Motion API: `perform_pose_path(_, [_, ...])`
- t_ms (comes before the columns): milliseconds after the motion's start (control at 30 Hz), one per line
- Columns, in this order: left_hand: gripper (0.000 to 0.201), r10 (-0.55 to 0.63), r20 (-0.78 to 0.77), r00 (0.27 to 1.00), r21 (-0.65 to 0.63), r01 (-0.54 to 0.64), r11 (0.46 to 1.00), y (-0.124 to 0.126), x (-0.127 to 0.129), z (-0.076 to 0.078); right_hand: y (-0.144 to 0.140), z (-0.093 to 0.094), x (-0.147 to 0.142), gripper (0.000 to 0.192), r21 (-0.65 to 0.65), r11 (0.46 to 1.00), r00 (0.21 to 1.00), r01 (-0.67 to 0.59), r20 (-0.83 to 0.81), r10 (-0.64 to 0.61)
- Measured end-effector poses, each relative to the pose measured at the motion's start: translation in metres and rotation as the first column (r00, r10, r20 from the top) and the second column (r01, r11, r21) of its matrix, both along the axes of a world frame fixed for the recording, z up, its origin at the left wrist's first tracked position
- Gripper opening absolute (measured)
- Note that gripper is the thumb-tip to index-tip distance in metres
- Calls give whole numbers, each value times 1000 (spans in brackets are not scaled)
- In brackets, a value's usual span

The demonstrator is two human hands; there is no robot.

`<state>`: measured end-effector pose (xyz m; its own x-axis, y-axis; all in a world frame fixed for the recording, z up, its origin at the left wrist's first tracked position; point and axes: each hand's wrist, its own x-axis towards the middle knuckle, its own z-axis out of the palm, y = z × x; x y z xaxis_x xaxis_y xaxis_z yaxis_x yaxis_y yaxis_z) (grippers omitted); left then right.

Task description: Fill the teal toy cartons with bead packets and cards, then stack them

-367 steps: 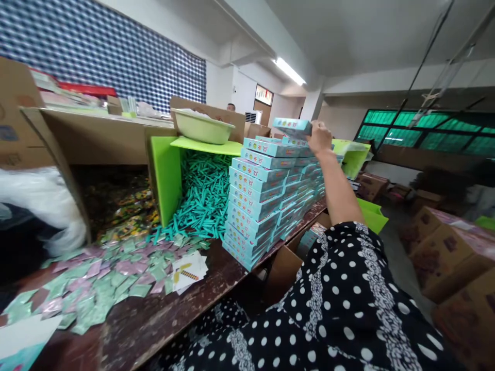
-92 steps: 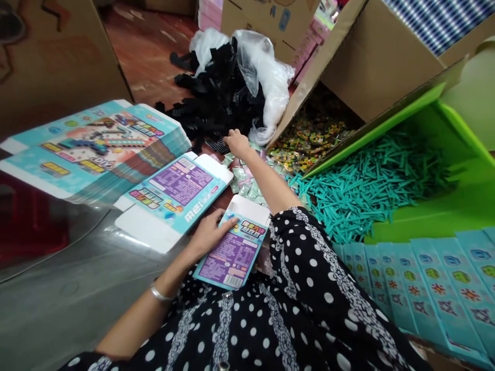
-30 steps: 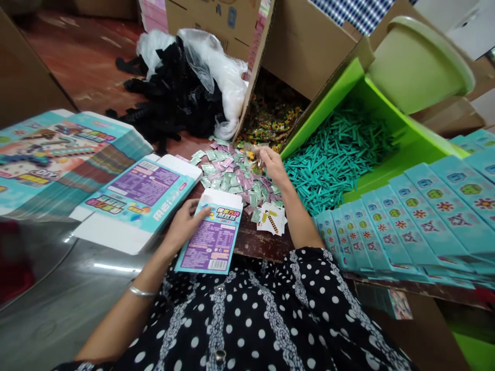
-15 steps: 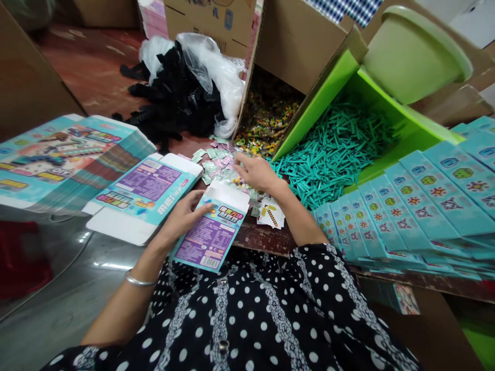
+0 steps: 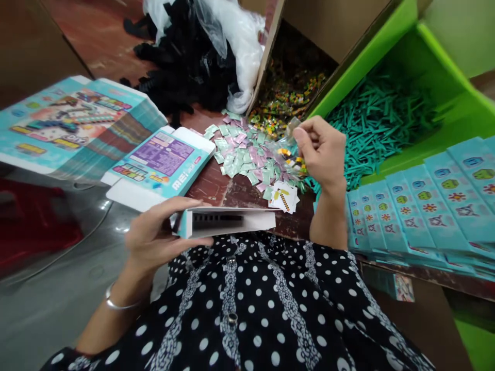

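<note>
Left hand (image 5: 154,238) low left of centre grips a flat teal box (image 5: 228,222), thumb on top, fingers curled under one end. Box is held level and end-on to the camera, open side facing it, white inside, a dark ridged strip visible within, white flap sticking out toward the right. It hovers just above the table edge (image 5: 247,193), in front of the polka-dot dress (image 5: 270,309).

Right hand (image 5: 320,152) right of centre is raised, fingertips pinched on a small clear bag (image 5: 292,154) of coloured beads, yellow, black and orange showing. Bag hangs above the pile of little green and pink packets (image 5: 243,152) and just above a white leaflet (image 5: 284,197) with a yellow and black pixel figure.

Upper left: stack of flat printed cartons (image 5: 73,123), one unfolded carton (image 5: 158,167) with purple panel beside it. Top centre: black parts (image 5: 181,62) spilling from a clear plastic sack (image 5: 242,41). Cardboard box (image 5: 294,77) on its side holds multicoloured bead bags, too small to make out. Green box (image 5: 441,93) upper right holds teal sticks (image 5: 382,116). Row of finished teal boxes (image 5: 425,206) at right, cut off by the frame edge.

Hard to tell: bag's top is hidden by fingers, print on the held box not visible, strip inside it is blurred, silver bracelet (image 5: 116,304) partly hidden at the wrist
</note>
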<state>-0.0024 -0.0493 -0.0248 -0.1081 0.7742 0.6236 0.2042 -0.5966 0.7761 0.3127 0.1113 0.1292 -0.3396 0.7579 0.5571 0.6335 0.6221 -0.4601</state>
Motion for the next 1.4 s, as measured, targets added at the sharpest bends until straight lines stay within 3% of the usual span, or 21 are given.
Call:
perform_pose_path(100, [72,-149,-53,987,117,154,981,-7,-1,16,-10,-4,6,33,9,999,999,38,-8,-38])
perform_pose_path(333, [65,-23,-32,999,260,30,965,-5,11,22,-13,-11,13,39,10,996,996,90,-20,-90])
perform_pose_path(600, [51,3,-22,1000,187,1,982,-6,8,26,-16,-22,19,40,44,993,994,105,10,-105])
perform_pose_path(733, [59,-33,-36,999,165,38,986,-8,9,28,-14,-25,26,38,101,978,983,182,-5,-182])
perform_pose_path(833, [65,129,51,990,77,-133,988,-2,13,22,7,-31,52,42,124,934,943,334,-46,-331])
perform_pose_path(900, [62,242,80,967,-95,-234,968,10,14,12,27,-37,79,48,91,902,906,422,-61,-418])
perform_pose_path(933, [58,251,84,964,-208,-230,951,18,13,6,37,-41,92,49,62,891,893,449,-57,-446])
perform_pose_path(1033, [45,98,82,992,-531,-40,847,49,11,-15,56,-51,110,44,-40,883,883,467,-30,-468])
perform_pose_path(1133, [44,-38,103,994,-633,95,768,75,11,-29,54,-55,82,30,-142,919,929,369,90,-359])
perform_pose_path(1233, [50,-117,167,979,-658,199,726,89,19,-31,40,-50,25,19,-196,961,941,197,314,-128])
perform_pose_path(1300, [54,-159,200,967,-665,253,702,93,26,-26,31,-44,-14,18,-220,971,887,93,461,20])
perform_pose_path(1400, [61,-175,221,959,-679,280,679,94,36,-16,21,-39,-62,21,-268,963,746,-38,633,206])
